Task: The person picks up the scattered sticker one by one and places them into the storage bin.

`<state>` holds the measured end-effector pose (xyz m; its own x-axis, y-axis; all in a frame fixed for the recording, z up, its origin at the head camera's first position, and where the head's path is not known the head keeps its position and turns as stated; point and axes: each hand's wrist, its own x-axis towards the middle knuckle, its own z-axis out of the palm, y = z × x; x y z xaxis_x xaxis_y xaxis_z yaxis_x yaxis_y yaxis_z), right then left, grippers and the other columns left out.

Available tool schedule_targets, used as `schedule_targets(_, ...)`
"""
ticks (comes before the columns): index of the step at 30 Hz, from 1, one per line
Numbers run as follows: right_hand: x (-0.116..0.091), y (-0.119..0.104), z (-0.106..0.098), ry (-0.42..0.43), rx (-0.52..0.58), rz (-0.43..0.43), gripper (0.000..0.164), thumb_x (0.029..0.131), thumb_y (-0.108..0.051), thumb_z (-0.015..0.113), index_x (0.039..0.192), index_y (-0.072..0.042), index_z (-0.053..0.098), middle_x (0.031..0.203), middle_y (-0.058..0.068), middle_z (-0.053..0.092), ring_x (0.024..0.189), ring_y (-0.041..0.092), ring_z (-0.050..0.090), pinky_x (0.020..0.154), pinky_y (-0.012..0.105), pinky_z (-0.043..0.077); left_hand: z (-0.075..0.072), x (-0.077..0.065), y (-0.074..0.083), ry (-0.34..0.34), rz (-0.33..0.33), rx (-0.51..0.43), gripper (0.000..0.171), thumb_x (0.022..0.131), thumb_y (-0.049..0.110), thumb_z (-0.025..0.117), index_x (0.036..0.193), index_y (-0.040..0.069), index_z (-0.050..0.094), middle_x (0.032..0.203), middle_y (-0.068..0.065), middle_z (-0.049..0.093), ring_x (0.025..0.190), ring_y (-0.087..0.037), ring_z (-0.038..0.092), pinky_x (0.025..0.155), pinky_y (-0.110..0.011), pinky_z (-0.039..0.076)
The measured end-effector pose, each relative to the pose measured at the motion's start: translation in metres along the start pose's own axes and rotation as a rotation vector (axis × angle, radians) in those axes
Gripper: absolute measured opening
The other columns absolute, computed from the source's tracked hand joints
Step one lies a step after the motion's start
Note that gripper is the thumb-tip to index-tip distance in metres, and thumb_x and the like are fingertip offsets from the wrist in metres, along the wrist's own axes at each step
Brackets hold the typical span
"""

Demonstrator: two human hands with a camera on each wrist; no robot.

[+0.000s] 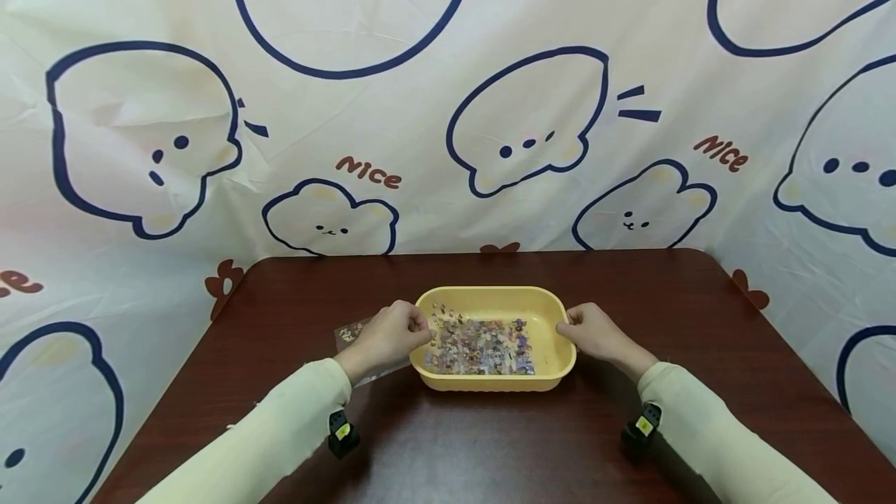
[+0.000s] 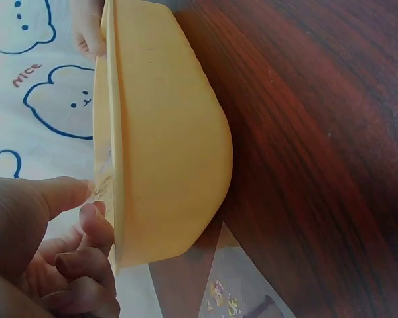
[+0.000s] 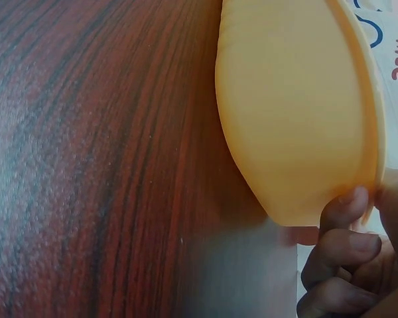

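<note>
A yellow oblong plastic tray (image 1: 490, 383) stands on the table, with a roughly rectangular patch of tiny multicoloured pieces (image 1: 483, 348) inside. A few loose bits (image 1: 448, 311) lie toward its back left. At the tray's left end, my left hand (image 1: 392, 337) has its thumb and forefinger close together just inside the rim, the other fingers curled. Tan specks show by those fingertips in the left wrist view; whether they are held is unclear. My right hand (image 1: 595, 330) grips the tray's right rim, thumb on top and curled fingers (image 3: 348, 245) below.
Partly beneath my left hand and beside the tray lies a clear plastic bag (image 2: 235, 285) with small bits in it. The dark red-brown wooden table (image 1: 476, 449) meets a white cartoon-print cloth (image 1: 420, 123) at its back and sides.
</note>
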<state>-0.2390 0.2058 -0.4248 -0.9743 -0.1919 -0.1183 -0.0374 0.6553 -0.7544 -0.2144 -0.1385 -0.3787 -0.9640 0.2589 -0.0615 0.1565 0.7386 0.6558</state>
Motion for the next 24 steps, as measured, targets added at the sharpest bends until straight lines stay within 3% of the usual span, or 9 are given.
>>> schedule_targets(9, -0.0004, -0.0023, -0.0013, -0.012, -0.005, -0.008, 0.028, 0.096, -0.009, 0.055, 0.068, -0.005, 0.052, 0.056, -0.001, 0.051, 0.051, 0.010, 0.053, 0.049, 0.024, 0.041, 0.0009, -0.0019, 0.0008, 0.041, 0.017, 0.132, 0.037, 0.092, 0.040, 0.074, 0.066, 0.017, 0.060, 0.053, 0.006, 0.047, 0.051, -0.011, 0.044, 0.049, -0.027, 0.031)
schedule_targets(19, -0.0007, -0.0029, -0.0021, -0.012, -0.011, -0.013, 0.028, 0.095, -0.009, 0.055, 0.067, -0.006, 0.052, 0.057, -0.001, 0.053, 0.052, 0.011, 0.053, 0.049, 0.024, 0.041, -0.0001, -0.0028, 0.0031, 0.077, 0.018, 0.230, 0.034, 0.091, 0.034, 0.076, 0.066, 0.018, 0.059, 0.060, 0.004, 0.056, 0.055, -0.013, 0.050, 0.050, -0.029, 0.034)
schedule_targets(24, -0.0007, -0.0027, -0.0024, -0.012, -0.008, -0.003, 0.029, 0.094, -0.009, 0.055, 0.065, -0.008, 0.050, 0.056, -0.002, 0.052, 0.051, 0.010, 0.053, 0.049, 0.024, 0.041, -0.0010, -0.0034, 0.0043, 0.076, 0.006, 0.210, 0.030, 0.092, 0.031, 0.075, 0.070, 0.017, 0.060, 0.061, 0.004, 0.055, 0.056, -0.013, 0.051, 0.049, -0.028, 0.034)
